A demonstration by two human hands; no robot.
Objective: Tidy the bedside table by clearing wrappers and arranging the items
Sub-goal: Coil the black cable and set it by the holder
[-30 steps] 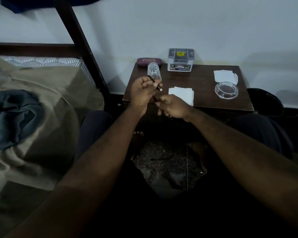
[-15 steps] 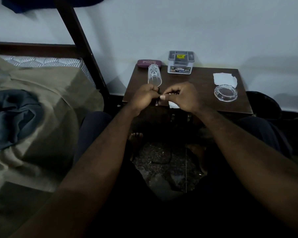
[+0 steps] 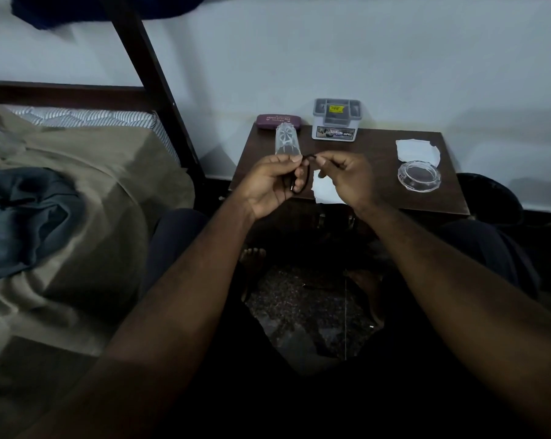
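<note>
A thin black cable (image 3: pixel 305 179) is looped between both hands above the front edge of the dark wooden bedside table (image 3: pixel 378 147). My left hand (image 3: pixel 272 183) grips the coil, and my right hand (image 3: pixel 347 179) pinches the cable's upper end. On the table stand an upturned clear glass (image 3: pixel 287 142), a maroon case (image 3: pixel 275 121), a grey box (image 3: pixel 336 119) and a clear glass ashtray (image 3: pixel 419 176). A white paper (image 3: pixel 325 193) lies partly hidden under my right hand, and another white paper (image 3: pixel 418 149) sits behind the ashtray.
A bed with a beige blanket (image 3: pixel 77 185) and a dark grey garment (image 3: pixel 23 210) fills the left. A dark bed post (image 3: pixel 147 77) slants up beside the table. A dark bin (image 3: pixel 489 198) stands right of the table. My bare feet (image 3: pixel 252 261) rest on speckled floor.
Both hands have risen a little and drawn slightly apart, with the cable now looped into a coil in my left hand. The view has shifted slightly.
</note>
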